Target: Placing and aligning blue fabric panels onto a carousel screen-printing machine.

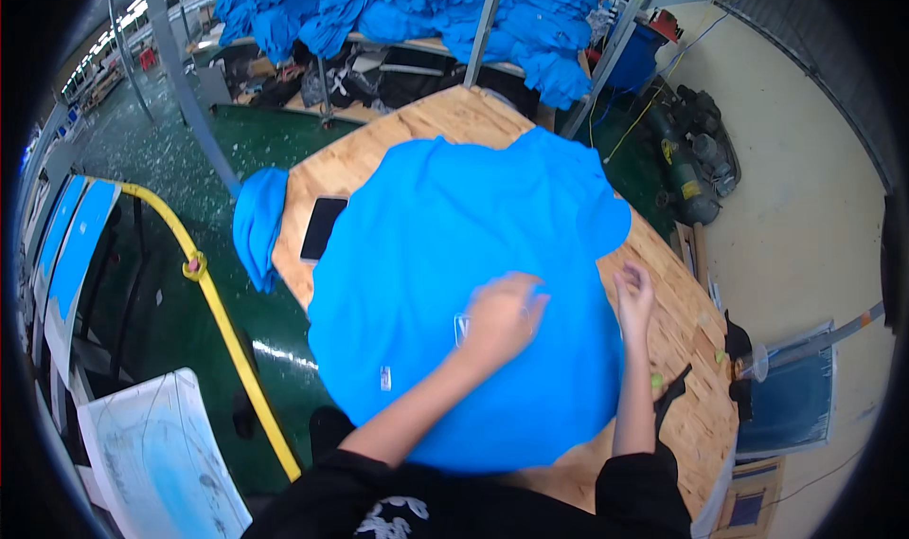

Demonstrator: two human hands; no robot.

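Observation:
A bright blue shirt [454,226] lies spread over the wooden table [426,117], with a sleeve-like flap on its right side. Small white marks show on it, one partly behind my left hand [507,319]. That hand is over the middle of the shirt, smeared by motion, so its fingers cannot be read. Just off the shirt's right edge, my right hand [634,297] is raised over the bare wood. Its fingers are loosely bent and apart, with nothing visible in them. A dark phone [325,228] rests at the shirt's left edge.
Folded blue cloth [258,226] hangs at the table's left corner. Blue garments [407,8] are heaped on a rack behind. A yellow rail [218,302] and a paint-stained white board [161,444] stand left. Right are a dark strip [674,397], a framed screen [786,397] and a compressor-like machine [691,160].

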